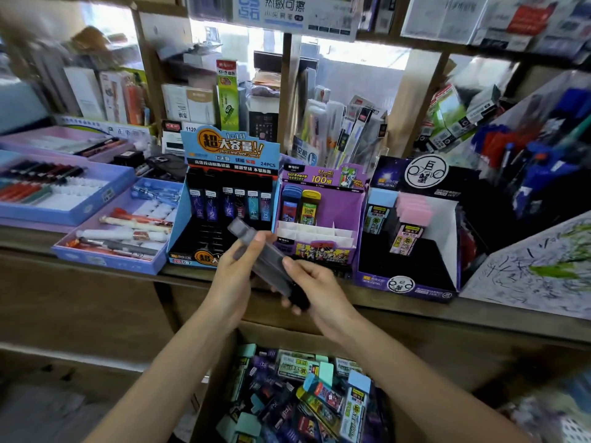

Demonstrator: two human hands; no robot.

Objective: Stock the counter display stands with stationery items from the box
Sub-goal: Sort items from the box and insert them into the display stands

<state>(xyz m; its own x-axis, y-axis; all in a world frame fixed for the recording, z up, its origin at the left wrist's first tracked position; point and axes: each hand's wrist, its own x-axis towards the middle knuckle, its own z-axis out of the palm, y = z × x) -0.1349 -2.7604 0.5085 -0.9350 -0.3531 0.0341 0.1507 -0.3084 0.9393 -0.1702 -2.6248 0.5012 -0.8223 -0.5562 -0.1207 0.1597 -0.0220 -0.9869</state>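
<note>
While both hands grip one grey case [256,247], it hangs slantwise above the counter [415,311] edge, just in front of the blue stand [228,148]. The left hand [235,270] curls its fingers round the case's upper half. The right hand [315,289] pinches the dark lower end, thumb on top. The top of the case points up and left toward the blue stand's lower slots.

That stand carries one back row of dark cases, and the slots in front of them look bare. The purple stand [319,177] to its right holds a few cases at the back. The dark stand [406,284] further right has some with pink and blue caps. Below the counter, the box [214,378] is still heaped with mixed cases.

My reading is that the step in hand is checking or turning this case before seating it, most likely in the blue stand, though its label cannot be read. Stocking looks early, given the full box. Next, the case needs to be stood upright, cap up, lined over a free slot and pushed down, probably by one hand alone.
</note>
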